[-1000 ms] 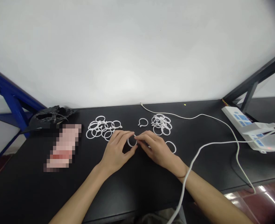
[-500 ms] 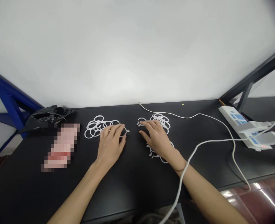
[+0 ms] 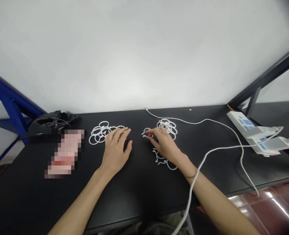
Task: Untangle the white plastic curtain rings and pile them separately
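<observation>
My left hand (image 3: 116,147) lies flat on the black table (image 3: 139,192), fingers stretched out onto the right edge of a cluster of white plastic rings (image 3: 99,132). My right hand (image 3: 164,143) reaches forward, its fingertips pinching a single open white ring (image 3: 145,132) that is partly hidden by the fingers. Just behind it sits a tangled pile of white rings (image 3: 167,126). A few more white rings (image 3: 162,161) show under my right wrist.
A white cable (image 3: 208,153) runs from the back wall across the table and down over my right forearm. A white power strip with plugs (image 3: 259,137) lies at the right. A crumpled black bag (image 3: 52,120) and a blurred pink packet (image 3: 66,153) sit at the left.
Both hands held one ring together at mid-table, then parted. The left went to the left ring cluster and laid the ring there; the right reached to the single ring by the right pile.
</observation>
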Motion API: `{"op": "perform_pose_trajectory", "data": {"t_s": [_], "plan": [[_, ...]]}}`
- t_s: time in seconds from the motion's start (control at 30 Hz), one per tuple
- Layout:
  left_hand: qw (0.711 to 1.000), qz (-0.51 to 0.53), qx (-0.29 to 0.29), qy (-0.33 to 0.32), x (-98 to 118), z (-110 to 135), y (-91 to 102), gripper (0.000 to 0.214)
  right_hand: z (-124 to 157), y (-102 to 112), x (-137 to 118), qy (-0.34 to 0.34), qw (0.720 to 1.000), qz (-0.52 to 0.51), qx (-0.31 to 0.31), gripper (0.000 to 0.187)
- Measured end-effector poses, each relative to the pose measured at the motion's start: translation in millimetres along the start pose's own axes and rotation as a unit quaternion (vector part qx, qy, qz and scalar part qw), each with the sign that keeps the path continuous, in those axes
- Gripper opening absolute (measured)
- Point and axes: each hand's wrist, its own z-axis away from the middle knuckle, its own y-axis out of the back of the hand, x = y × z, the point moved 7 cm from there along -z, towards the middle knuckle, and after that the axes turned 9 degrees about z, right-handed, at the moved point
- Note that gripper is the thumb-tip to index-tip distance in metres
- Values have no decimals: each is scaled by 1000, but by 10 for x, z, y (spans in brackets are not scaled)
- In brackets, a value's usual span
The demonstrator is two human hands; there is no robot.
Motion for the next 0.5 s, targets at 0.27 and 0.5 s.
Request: {"op": "perform_pose_trajectory", "data": {"t_s": [0.27, 0.5], "plan": [[989, 112, -95, -20, 161, 91, -169, 53, 112, -87, -198, -75, 948, -309, -20, 41], [981, 169, -98, -11, 173, 58, -126, 37, 124, -117, -290, -74, 935, -344, -55, 32]]}}
